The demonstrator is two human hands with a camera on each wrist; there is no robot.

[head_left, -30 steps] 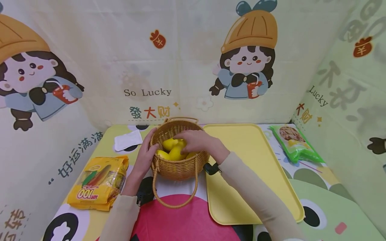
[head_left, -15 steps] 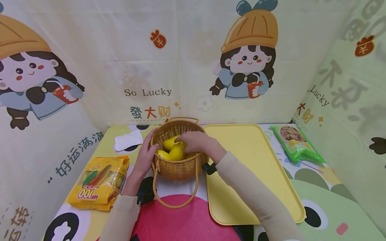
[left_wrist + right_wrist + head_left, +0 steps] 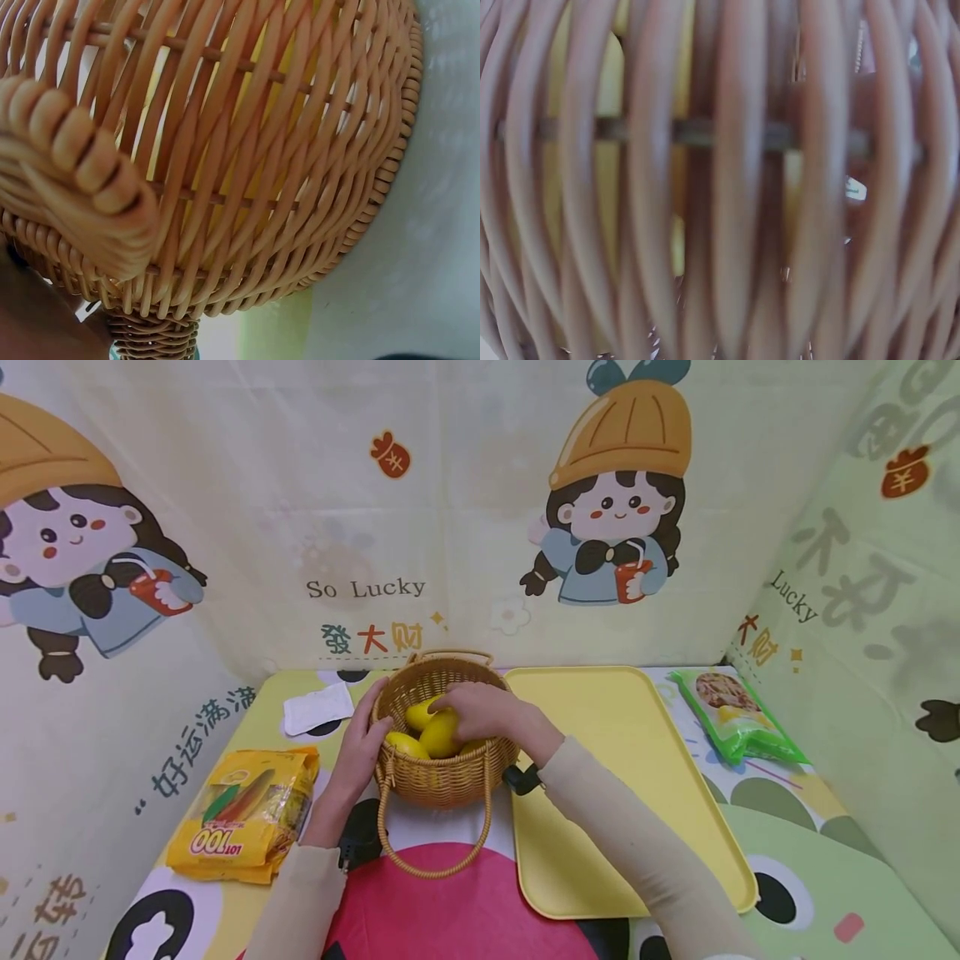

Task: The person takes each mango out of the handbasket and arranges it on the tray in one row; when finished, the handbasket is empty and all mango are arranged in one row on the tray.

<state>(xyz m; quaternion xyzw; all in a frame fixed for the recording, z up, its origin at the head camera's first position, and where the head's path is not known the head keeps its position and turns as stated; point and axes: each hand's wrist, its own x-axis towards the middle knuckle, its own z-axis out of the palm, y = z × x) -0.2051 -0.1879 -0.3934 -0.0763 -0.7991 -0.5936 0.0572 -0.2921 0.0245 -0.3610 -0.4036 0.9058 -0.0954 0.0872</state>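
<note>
My left hand (image 3: pixel 362 739) grips the left rim of a brown wicker basket (image 3: pixel 442 783), with the thumb over the edge. Several smooth yellow fruits (image 3: pixel 406 745), lemon- or mango-like, lie inside. From the right, my right hand (image 3: pixel 487 710) reaches over the rim with its fingers curled down around a yellow fruit (image 3: pixel 440 735) near the middle; most of its fingertips are hidden. One handle (image 3: pixel 435 874) hangs down toward me. Close wicker weave (image 3: pixel 247 150) fills the left wrist view, and yellow fruit (image 3: pixel 609 195) shows between the strands in the right wrist view.
Right of the basket lies a yellow tray (image 3: pixel 600 777), partly under my right forearm. A green snack packet (image 3: pixel 738 714) is at the far right. On the left are a yellow snack bag (image 3: pixel 243 814) and a white cloth or tissue (image 3: pixel 318 708). A printed curtain (image 3: pixel 465 527) stands behind.
My right hand has shifted slightly right, its fingers closing lower onto the fruits, and the middle fruit has turned a little. The left hand and the basket stay in place.
</note>
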